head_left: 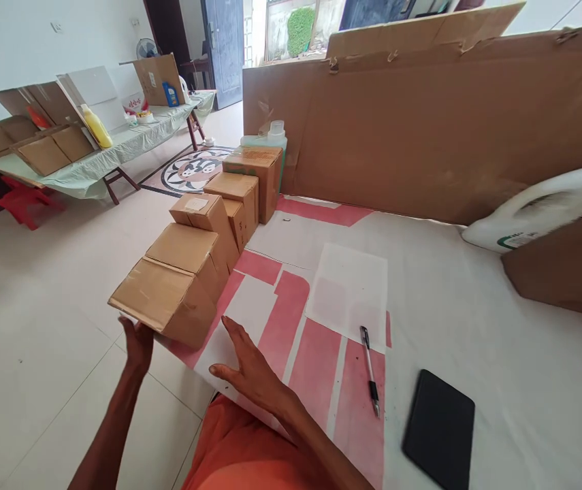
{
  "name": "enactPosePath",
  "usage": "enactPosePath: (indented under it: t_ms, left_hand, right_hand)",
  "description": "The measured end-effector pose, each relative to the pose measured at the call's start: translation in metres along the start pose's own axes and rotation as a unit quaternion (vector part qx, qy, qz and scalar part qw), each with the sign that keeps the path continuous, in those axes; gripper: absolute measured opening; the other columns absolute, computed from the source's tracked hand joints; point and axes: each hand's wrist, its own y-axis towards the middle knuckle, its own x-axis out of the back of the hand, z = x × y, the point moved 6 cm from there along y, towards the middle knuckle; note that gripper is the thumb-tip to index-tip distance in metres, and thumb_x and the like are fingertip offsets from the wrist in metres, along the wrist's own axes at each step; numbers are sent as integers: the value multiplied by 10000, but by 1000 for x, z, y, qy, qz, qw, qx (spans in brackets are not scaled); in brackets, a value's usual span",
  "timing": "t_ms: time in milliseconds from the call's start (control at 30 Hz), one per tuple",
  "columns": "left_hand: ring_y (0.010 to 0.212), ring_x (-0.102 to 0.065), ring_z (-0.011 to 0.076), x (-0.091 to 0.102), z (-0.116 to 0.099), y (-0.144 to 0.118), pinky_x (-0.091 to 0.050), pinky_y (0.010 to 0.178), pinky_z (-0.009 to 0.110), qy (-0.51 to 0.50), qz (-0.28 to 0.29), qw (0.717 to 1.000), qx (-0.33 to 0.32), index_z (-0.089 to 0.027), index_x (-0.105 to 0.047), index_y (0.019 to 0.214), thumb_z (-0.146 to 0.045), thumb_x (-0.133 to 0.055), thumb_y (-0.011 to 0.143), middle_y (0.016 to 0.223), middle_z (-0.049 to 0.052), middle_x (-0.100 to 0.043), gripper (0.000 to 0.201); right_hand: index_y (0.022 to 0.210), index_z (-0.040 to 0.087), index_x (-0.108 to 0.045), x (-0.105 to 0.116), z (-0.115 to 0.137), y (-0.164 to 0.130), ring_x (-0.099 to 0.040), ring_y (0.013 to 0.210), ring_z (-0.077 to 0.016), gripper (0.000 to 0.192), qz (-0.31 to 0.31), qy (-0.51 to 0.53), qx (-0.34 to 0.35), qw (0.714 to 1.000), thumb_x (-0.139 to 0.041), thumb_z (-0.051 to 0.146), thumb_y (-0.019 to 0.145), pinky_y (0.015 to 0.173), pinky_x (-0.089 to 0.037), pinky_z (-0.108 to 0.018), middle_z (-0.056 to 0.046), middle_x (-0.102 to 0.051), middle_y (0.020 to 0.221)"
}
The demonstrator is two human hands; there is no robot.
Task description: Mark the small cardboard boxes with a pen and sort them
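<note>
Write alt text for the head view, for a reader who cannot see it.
Two bare hands flank the nearest cardboard box in a row along a table's left edge: the left hand touches its overhanging near corner, the right hand hovers open beside it. A pen, a black tablet and a white sheet lie nearby.

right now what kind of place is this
Probably a home room used for packing: a row of sealed cardboard boxes on a paper-covered table, a tiled floor, and more cartons on a second table.

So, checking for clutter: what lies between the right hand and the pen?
Nothing: in the head view only bare red-and-white table covering separates the right hand from the pen.
</note>
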Motion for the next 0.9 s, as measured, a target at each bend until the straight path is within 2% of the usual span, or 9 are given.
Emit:
enactPosePath:
  t_ms: [100,167,233,333,433,533,633,733,900]
  left_hand:
    - [1494,-471,395,4,38,-31,-289,1298,536,122,27,992,-7,-180,-745,1191,-1062,-433,654,1295,153,-754,1080]
    - [1524,-422,405,6,56,-61,-207,1323,554,170,47,984,1,-169,-740,1216,-1049,-473,652,1350,169,-721,1079]
    - [1519,-421,415,1,71,-95,-207,1317,572,198,82,977,11,-163,-740,1219,-996,-547,688,1368,185,-702,1007]
    - [1481,-468,398,-30,90,-146,-326,1260,594,284,191,939,-4,-200,-693,1307,-891,-479,855,1387,183,-675,853]
    - [1471,-482,371,-80,98,-179,-427,1193,576,342,289,893,-38,-273,-595,1435,-789,-448,947,1424,159,-633,725]
    - [1428,-502,365,-134,90,-192,-457,1155,570,333,373,863,-70,-283,-542,1481,-740,-429,980,1430,157,-600,687]
    - [1329,-530,341,-174,74,-198,-448,1130,556,314,460,821,-123,-241,-517,1473,-655,-409,1023,1393,162,-569,621]
    - [1235,-542,308,-186,68,-198,-461,1083,506,327,475,805,-141,-223,-543,1402,-600,-414,1047,1303,141,-562,534]
    - [1226,-532,295,-185,66,-195,-459,1050,462,339,447,817,-132,-209,-588,1363,-601,-293,1079,1297,134,-533,567]
  right_hand:
    - [1713,302,-119,-7,-9,-4,-119,1652,-277,1035,-24,-25,8,999,-753,324,895,1329,-190,-539,-81,-144,1791]
    - [1714,316,-95,-4,-19,-17,-166,1644,-272,1050,-74,-24,26,997,-751,294,895,1329,-209,-529,-80,-169,1786]
    - [1713,312,-108,8,-35,-40,-229,1628,-278,993,-144,-18,39,989,-718,309,930,1322,-242,-525,-93,-228,1769]
    - [1687,302,-231,40,-59,-85,-350,1576,-293,779,-253,2,26,967,-616,390,1016,1294,-304,-534,-115,-391,1693]
    - [1576,294,-436,79,-72,-124,-523,1438,-312,596,-332,25,-12,943,-596,467,1029,1202,-429,-531,-116,-578,1528]
    - [1437,273,-563,116,-65,-148,-641,1236,-299,494,-390,19,-29,920,-591,533,1018,1070,-529,-495,-120,-634,1420]
    - [1397,268,-602,142,-51,-158,-634,1176,-288,510,-443,-15,-29,896,-569,596,1007,1033,-537,-486,-132,-613,1433]
    - [1395,258,-614,151,-44,-158,-615,1168,-287,545,-461,-27,-28,887,-564,627,997,972,-559,-450,-139,-627,1388]
    - [1428,226,-599,142,-48,-150,-639,991,-257,607,-434,-4,-54,900,-504,656,1011,815,-571,-395,-139,-634,1300]
